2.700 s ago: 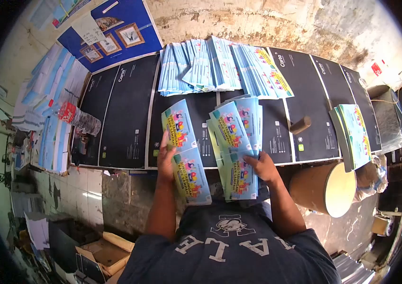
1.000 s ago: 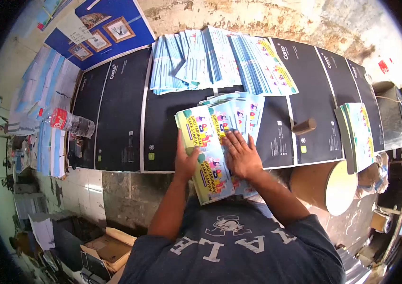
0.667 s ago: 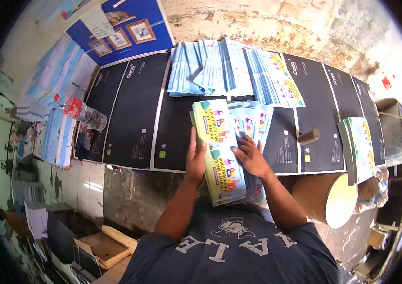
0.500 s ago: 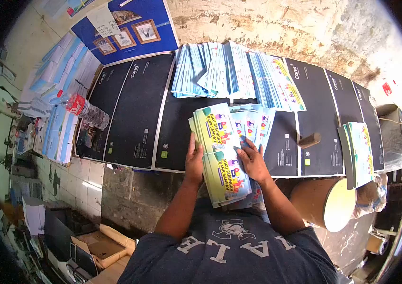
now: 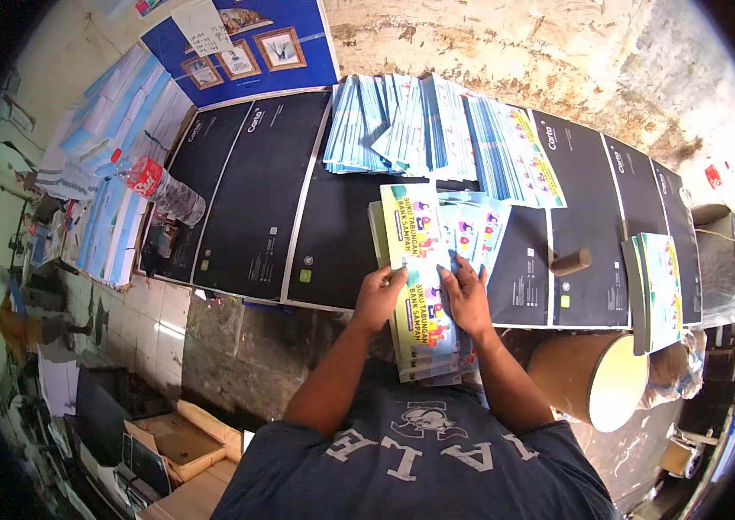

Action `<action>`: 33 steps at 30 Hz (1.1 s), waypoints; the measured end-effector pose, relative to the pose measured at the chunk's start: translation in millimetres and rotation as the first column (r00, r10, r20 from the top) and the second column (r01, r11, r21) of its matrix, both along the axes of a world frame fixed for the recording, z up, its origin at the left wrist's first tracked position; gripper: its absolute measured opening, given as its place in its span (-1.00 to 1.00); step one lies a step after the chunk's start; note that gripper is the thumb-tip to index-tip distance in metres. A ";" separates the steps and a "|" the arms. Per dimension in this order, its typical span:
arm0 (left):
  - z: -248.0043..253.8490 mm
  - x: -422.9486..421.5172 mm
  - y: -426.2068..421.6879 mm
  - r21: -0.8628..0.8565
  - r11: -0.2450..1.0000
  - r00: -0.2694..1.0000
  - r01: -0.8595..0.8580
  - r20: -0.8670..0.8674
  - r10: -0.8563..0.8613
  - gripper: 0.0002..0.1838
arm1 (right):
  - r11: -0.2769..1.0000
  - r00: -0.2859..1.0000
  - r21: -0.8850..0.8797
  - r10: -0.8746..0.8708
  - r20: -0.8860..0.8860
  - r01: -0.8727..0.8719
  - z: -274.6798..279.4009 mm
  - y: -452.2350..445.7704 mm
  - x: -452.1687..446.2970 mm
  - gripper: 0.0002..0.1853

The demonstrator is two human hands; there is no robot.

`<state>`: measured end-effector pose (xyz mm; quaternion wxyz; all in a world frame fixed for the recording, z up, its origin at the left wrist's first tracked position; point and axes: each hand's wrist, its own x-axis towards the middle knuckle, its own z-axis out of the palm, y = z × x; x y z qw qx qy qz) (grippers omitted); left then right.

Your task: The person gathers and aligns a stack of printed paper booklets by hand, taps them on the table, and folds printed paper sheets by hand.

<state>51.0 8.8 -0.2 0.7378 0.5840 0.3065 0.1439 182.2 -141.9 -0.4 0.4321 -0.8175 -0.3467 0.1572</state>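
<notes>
My left hand pinches the left edge of a long printed cover sheet, its thumb on top. The sheet is yellow, blue and white, with two "Buku Tabungan Bank Sampah" panels end to end. My right hand is closed around the right side of the same sheet and those beneath it. More printed sheets fan out under and to the right of it, over the table's near edge. Beyond them, several rows of overlapping folded sheets lie along the back of the table.
Black "Carta" boards cover the table. A plastic bottle lies near paper stacks on the left. At right are a wooden rod, a sheet pile and a drum. Another person is far left.
The top cover sheet has shifted right relative to the sheets under it, whose left edges now show. My left hand has moved right and slightly down along its edge.
</notes>
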 end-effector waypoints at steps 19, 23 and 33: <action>0.0 -4.9 10.1 -0.094 0.993 0.995 -0.078 0.054 0.083 -0.72 | 0.997 0.980 0.031 0.075 -0.182 -0.070 7.0 -6.4 5.3 -0.57; 14.0 -18.8 18.6 -0.182 0.968 0.961 -0.171 0.187 0.205 -0.73 | 0.993 0.966 -0.074 0.076 -0.247 -0.097 16.6 -3.4 8.5 -0.55; 27.9 -22.0 30.0 0.051 0.975 0.909 -0.218 0.374 0.183 -0.31 | 0.989 0.987 0.012 0.150 -0.051 -0.150 10.0 -9.6 7.6 -0.64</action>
